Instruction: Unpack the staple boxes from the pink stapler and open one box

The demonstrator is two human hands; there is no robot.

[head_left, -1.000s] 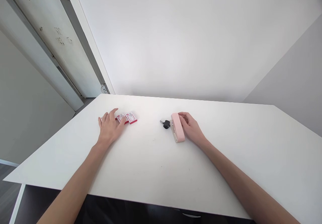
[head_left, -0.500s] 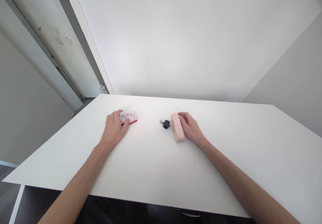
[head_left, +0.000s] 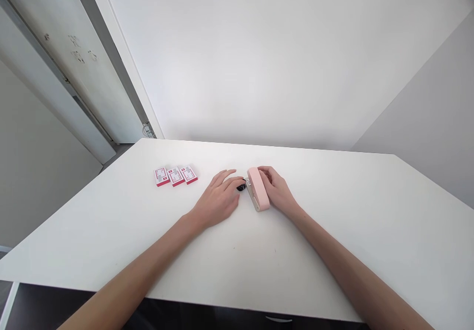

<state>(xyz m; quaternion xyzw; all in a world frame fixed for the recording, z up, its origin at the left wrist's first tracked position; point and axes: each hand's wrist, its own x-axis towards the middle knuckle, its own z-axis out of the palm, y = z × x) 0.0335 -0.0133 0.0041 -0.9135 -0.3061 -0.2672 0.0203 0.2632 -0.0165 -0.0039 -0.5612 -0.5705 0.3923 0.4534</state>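
A pink oblong case (head_left: 257, 194) lies on the white table (head_left: 333, 231), with a small black key fob (head_left: 242, 186) at its left side. My right hand (head_left: 276, 191) rests against the case's right side, fingers curled over its far end. My left hand (head_left: 219, 199) lies flat beside the case, fingers stretched out, fingertips touching or covering the black fob. Three small red-and-white boxes (head_left: 175, 176) lie in a row to the left, apart from both hands.
A plain white wall stands behind the table. A door and its frame (head_left: 74, 63) are at the upper left. The table's front edge runs along the bottom, with a dark cabinet front (head_left: 185, 317) below it.
My left hand left the red-and-white boxes and moved right to the black fob beside the pink case. The boxes now lie uncovered in a row. My right hand stayed on the case.
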